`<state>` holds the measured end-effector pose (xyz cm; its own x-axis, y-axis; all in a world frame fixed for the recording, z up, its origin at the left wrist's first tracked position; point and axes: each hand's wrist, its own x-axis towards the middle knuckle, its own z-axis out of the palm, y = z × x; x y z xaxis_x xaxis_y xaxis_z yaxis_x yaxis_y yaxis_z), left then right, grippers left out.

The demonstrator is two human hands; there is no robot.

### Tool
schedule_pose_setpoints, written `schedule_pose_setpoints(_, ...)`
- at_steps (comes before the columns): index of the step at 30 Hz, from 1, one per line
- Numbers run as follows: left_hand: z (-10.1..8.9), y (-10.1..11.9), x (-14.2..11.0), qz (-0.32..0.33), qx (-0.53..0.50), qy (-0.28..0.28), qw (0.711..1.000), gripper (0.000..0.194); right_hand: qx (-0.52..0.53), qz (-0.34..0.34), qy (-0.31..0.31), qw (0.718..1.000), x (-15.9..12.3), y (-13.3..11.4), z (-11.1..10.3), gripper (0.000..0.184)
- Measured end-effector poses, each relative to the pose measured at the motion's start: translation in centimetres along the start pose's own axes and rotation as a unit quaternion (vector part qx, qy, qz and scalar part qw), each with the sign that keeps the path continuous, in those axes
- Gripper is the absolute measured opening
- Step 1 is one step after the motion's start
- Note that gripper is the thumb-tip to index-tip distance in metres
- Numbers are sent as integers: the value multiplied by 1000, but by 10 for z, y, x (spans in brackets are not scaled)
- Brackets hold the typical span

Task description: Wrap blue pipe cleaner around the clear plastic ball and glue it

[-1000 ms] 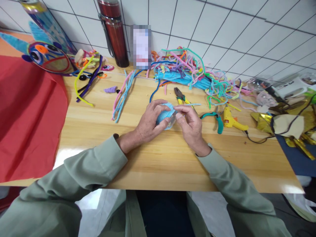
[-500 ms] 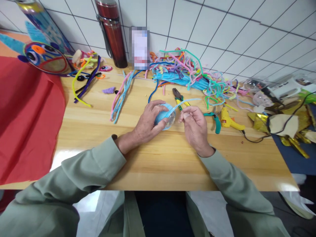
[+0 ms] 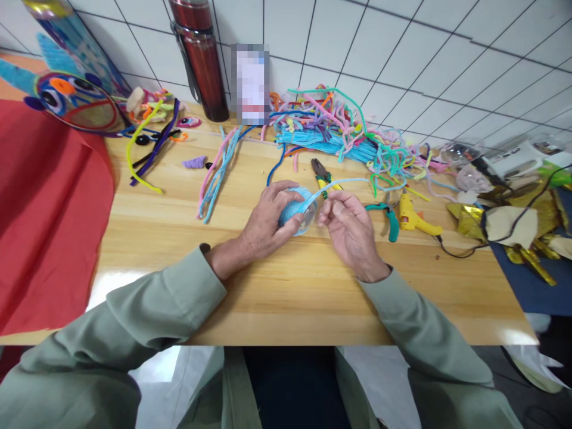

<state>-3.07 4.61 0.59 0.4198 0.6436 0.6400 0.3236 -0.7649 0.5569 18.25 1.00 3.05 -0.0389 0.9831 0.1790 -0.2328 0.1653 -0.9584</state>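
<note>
My left hand [image 3: 268, 217] is wrapped round a clear ball [image 3: 309, 221] partly covered with coils of light blue pipe cleaner [image 3: 292, 208]. A loose length of that pipe cleaner rises from the ball and stretches to the right, above my right hand. My right hand [image 3: 351, 229] is just right of the ball, apart from it, with thumb and fingers pinched together. Whatever is between those fingertips, if anything, is too small to make out. Behind the loose length lie pliers [image 3: 320, 173] with yellow and green handles.
Teal-handled pliers [image 3: 392, 223] and a yellow glue gun [image 3: 415, 219] lie to the right. Along the wall runs a pile of pipe cleaners [image 3: 326, 143]. A red flask [image 3: 203, 65] and a phone [image 3: 251, 86] stand behind. Red cloth [image 3: 49, 220] covers the left side.
My right hand has shifted slightly left and its fingers have curled a little differently. My left hand keeps its hold on the ball. The view has moved slightly.
</note>
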Motion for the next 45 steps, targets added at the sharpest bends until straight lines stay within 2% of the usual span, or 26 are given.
schedule_pose_setpoints(4, 0, -1, 0, 2, 7, -7, 1000, 29, 14, 21, 9, 1000, 0, 0, 0, 25)
schedule_pose_setpoints(11, 0, 0, 0, 13, 8, -1, 1000, 28, 50, 56, 7, 997, -2, -8, 6, 18)
schedule_pose_setpoints(14, 0, 0, 0, 18, 9, 1, 1000, 27, 84, 77, 17, 993, -4, -12, 9, 23)
schedule_pose_setpoints(19, 0, -1, 0, 13, 5, 3, 1000, 29, 103, 87, -3, 991, -5, -13, 9, 33)
schedule_pose_setpoints(27, 1, -1, -1, 8, 4, 4, 1000, 29, 121, 113, 3, 986, -5, -15, 8, 29)
schedule_pose_setpoints(40, 0, 0, -1, 12, 7, 3, 1000, 29, 115, 102, -1, 988, -6, -13, 9, 33)
schedule_pose_setpoints(45, 0, 0, 0, 6, 8, -2, 1000, 30, 111, 105, 10, 988, -6, -15, 11, 26)
